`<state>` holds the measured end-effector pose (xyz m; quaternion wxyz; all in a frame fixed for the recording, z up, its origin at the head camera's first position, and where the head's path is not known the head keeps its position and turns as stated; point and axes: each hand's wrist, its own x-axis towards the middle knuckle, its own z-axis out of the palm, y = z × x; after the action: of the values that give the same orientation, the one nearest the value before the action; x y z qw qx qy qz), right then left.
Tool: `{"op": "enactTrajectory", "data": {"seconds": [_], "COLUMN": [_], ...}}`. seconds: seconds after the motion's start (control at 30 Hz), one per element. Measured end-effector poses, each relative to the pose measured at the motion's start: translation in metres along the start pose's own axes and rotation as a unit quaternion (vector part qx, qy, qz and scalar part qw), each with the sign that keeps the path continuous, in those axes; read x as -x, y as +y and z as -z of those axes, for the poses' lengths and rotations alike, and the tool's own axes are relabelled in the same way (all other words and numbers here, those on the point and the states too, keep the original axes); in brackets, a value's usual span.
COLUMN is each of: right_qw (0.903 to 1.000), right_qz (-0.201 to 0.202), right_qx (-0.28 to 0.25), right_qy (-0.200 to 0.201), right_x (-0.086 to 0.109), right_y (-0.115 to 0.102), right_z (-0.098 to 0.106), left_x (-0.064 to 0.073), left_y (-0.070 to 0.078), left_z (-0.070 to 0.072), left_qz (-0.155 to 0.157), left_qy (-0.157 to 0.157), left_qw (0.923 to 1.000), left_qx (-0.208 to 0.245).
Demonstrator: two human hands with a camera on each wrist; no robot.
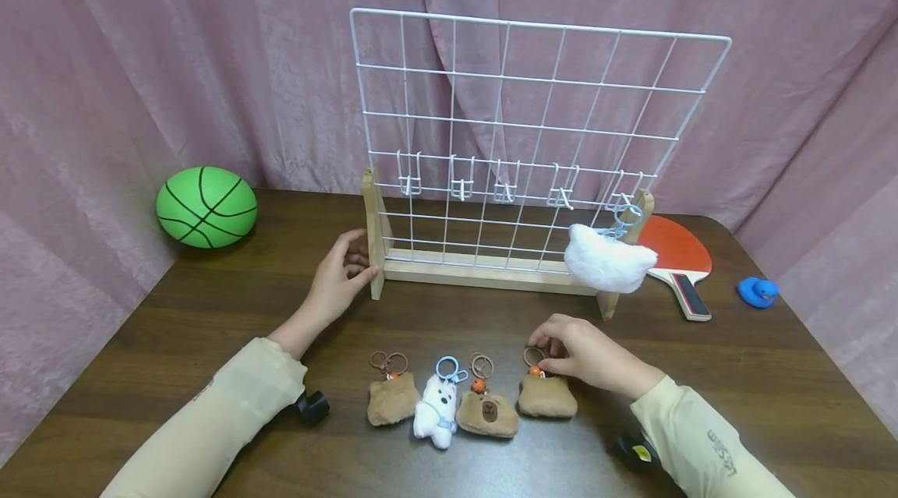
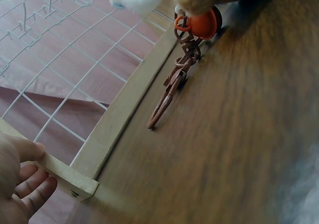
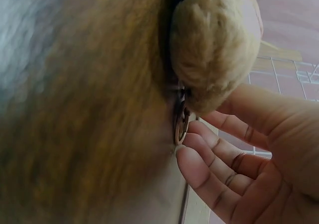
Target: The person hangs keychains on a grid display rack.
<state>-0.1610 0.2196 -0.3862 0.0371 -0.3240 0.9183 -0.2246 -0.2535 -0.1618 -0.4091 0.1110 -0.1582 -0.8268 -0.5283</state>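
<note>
A: Brown plush keychain (image 1: 547, 395), rightmost of four in a row on the dark wood worktop (image 1: 758, 373). Right hand (image 1: 585, 354) rests at its top end, thumb and fingertips curled in on the brown key ring (image 1: 533, 356) beside the small orange bead.

B: Right wrist view agrees? Fingers (image 3: 209, 159) bent, tips at the ring (image 3: 180, 127), plush ear just above them.

A: Agrees. A pinch on the ring; plush lies flat on the worktop, not lifted.

B: Left hand (image 1: 344, 272)?

A: At the left wooden upright (image 1: 373, 233) of the white wire grid rack (image 1: 519, 132). Thumb lies along the front of the post, fingers bent round behind it. Left wrist view shows the thumb on the wooden foot (image 2: 65, 174) and the fingers (image 2: 32, 186) loosely bent below it.

B: Rest of the row?

A: From the left: brown plush (image 1: 391, 398) with a brown ring, white bear plush (image 1: 435, 404) with a blue ring, brown bear-face plush (image 1: 487, 412) with a brown ring. All close together, touching or nearly so, in front of the rack.

B: On the rack?

A: One white fluffy plush (image 1: 607, 263) hanging by a blue ring from the rightmost hook; a line of white hooks (image 1: 459, 185) runs along the same wire.

B: Surroundings?

A: Green ball (image 1: 206, 206) at the far left edge, red paddle (image 1: 679, 256) behind the rack's right foot, small blue duck toy (image 1: 756, 291) well to the right. Pink curtain (image 1: 140, 77) behind everything. Both sleeves pale cream.
</note>
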Motion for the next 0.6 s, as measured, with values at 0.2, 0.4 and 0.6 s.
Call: {"op": "enactTrajectory", "data": {"seconds": [0.2, 0.4, 0.6], "right_qw": [0.9999, 0.9997, 0.9995], "right_qz": [-0.003, -0.003, -0.014], "right_qx": [0.01, 0.026, 0.029], "right_qy": [0.001, 0.005, 0.009], "right_x": [-0.0016, -0.0043, -0.0061], "right_y": [-0.0027, -0.0062, -0.009], "right_z": [-0.0011, -0.0015, -0.0028], "left_x": [-0.0002, 0.0, -0.0005], "left_y": [0.0008, 0.0, -0.003], "left_z": [-0.0003, -0.0005, -0.0019], "left_qz": [0.001, -0.005, -0.011], "left_qy": [0.0, 0.002, 0.007], "left_qw": [1.0, 1.0, 0.9999], "left_qx": [-0.002, -0.002, -0.008]}}
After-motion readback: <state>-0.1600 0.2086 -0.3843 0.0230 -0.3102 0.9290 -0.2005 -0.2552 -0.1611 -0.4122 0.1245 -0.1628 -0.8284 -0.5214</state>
